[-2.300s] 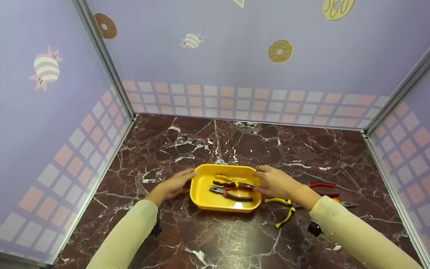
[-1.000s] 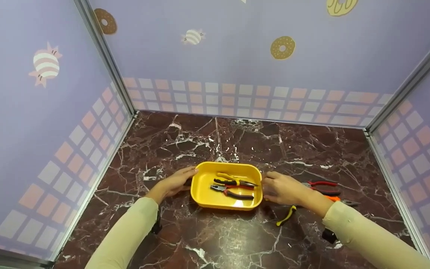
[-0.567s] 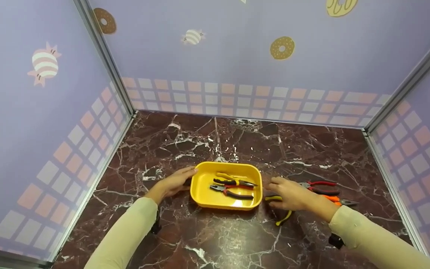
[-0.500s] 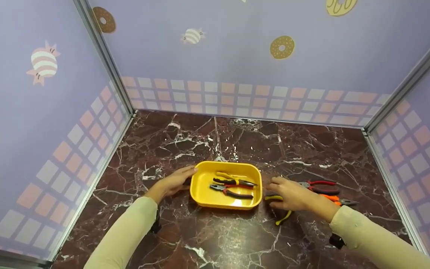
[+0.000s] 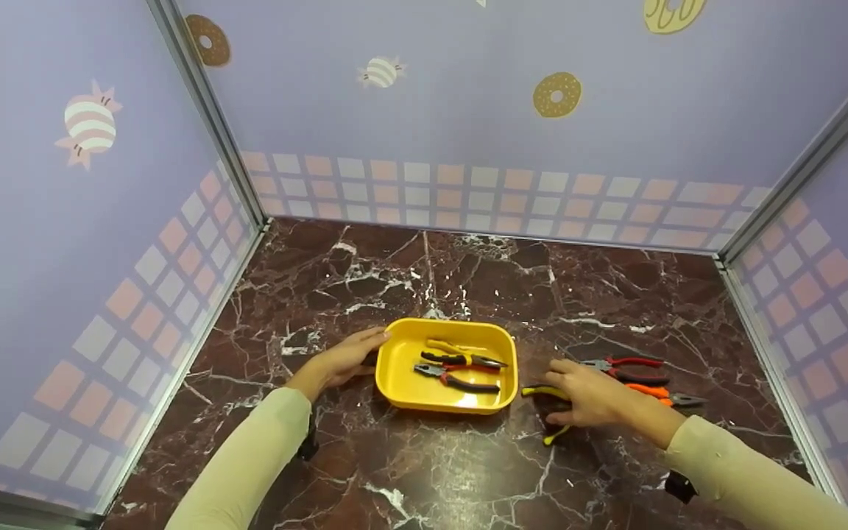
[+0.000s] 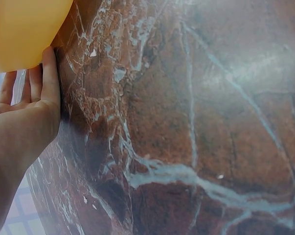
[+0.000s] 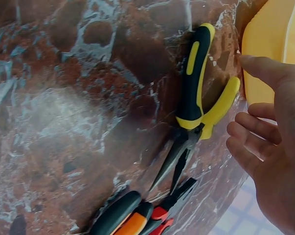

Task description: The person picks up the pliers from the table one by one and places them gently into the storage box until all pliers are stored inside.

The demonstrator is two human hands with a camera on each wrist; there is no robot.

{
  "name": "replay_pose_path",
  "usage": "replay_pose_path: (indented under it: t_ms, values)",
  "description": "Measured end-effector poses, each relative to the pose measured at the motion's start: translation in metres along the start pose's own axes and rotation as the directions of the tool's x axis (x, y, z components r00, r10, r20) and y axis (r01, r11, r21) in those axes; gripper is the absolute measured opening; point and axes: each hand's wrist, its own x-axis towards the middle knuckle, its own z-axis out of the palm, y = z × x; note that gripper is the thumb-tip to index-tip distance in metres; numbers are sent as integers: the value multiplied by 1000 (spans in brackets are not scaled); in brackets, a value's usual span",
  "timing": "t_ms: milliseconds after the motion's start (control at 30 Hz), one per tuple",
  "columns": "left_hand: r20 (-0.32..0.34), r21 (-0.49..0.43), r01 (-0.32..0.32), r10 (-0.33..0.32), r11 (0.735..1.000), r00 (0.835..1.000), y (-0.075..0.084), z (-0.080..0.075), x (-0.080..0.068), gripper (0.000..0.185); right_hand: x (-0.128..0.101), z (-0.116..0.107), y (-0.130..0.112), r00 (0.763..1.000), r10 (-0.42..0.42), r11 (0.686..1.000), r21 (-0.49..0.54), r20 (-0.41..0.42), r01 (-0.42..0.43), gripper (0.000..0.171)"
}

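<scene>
The right hand [image 5: 592, 397] hovers over the yellow-handled pliers [image 7: 198, 105] at lower right of centre in the head view, its grip loose: fingers spread and only half curled, holding nothing, as the right wrist view shows. Just right of it on the worktop [image 5: 424, 471] lie the red-handled pliers [image 5: 634, 362] and the orange-handled pliers [image 5: 656, 394], close together. The left hand [image 5: 343, 361] rests with straight fingers against the left wall of the yellow tray [image 5: 394, 368], which sits at the frame's middle. Two pairs of pliers [image 5: 461, 372] already lie in the tray; judging by that, three remain outside, so the sorting looks under half done.
</scene>
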Motion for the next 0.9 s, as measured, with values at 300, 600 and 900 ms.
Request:
replay_pose_path:
  t_ms: [300, 600, 900]
  values:
    - [-7, -11, -2, 2, 1000, 1000, -1, -1, 0, 63, -9, 1, 1, 989, 90, 995, 33, 119, -95, 69]
    - [8, -35, -3, 4, 999, 1000, -2, 0, 1, 62, -13, 3, 2, 980, 112, 991, 53, 164, -122, 83]
    - [1, -31, 1, -1, 1000, 1000, -1, 0, 1, 63, -11, 8, 2, 981, 105, 994, 27, 164, -111, 82]
